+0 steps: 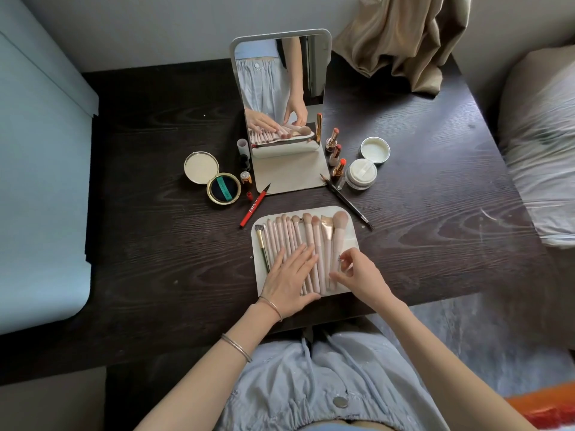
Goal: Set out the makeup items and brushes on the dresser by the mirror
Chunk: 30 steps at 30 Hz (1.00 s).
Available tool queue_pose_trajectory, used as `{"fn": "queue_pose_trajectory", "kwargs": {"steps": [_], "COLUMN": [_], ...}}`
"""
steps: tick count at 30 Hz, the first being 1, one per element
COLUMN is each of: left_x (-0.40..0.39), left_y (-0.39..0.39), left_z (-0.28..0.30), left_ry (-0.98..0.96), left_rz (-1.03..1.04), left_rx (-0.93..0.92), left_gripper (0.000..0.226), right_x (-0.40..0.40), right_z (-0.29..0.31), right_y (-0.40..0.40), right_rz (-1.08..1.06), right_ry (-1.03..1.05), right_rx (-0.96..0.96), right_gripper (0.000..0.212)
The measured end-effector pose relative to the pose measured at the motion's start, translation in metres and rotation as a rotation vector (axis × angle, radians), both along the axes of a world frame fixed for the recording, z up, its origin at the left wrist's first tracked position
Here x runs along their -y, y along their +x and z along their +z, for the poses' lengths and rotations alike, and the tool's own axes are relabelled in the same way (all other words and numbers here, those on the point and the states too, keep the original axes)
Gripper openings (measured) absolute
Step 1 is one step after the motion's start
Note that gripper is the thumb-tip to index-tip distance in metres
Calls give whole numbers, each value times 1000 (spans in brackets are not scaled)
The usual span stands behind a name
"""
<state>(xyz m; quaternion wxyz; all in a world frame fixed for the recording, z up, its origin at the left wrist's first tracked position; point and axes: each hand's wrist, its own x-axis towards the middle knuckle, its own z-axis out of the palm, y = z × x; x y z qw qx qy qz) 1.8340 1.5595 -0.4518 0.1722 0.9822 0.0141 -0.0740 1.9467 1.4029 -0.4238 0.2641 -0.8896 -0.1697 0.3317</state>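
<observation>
A: Status of the large items?
B: Dark wood surface (155, 244) carries everything. The mirror (281, 88) stands upright at centre rear. In front of it lies a white pouch (259, 275) — a row of pink brushes (311, 241) laid side by side on it, bristles toward the mirror.

A: Hands?
B: Left hand (287, 279) rests flat on the brush handles, fingers straight and released. Right hand (357, 272) — fingers curled, pinching a handle end at the right of the row.

A: Smaller items?
B: Open compact (211, 177) left of the mirror; powder jar (361, 174) and three lipsticks (334, 150) right of it; red liner pen (253, 206) and black pencil (345, 197) near the pouch.
</observation>
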Motion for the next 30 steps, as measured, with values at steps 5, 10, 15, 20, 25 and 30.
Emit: {"fn": "queue_pose_trajectory", "kwargs": {"steps": [5,10,15,20,25,30], "left_x": [3,12,13,10,-2,-9], "left_y": [-1,6,6,5,9,14], "left_z": [-1,3,2,6,8,12], "left_ry": [-5,10,-3,-76,-173,-273], "left_rz": [-5,7,-6,17,122,198], "left_rx": [31,35,26,32,-10,12], "left_gripper": [82,79,75,75,79,76], "right_x": [-1,-2,-5,-5,-8,-14], "right_z": [1,2,5,5,11,20], "right_y": [0,0,0,0,1,8], "right_rz": [4,11,19,5,-17,-50], "right_ry": [-21,-28,-47,-68,-90,-92], "right_rx": [-7,-5,-10,-10,-13,-6], "right_gripper": [35,33,33,37,40,45]}}
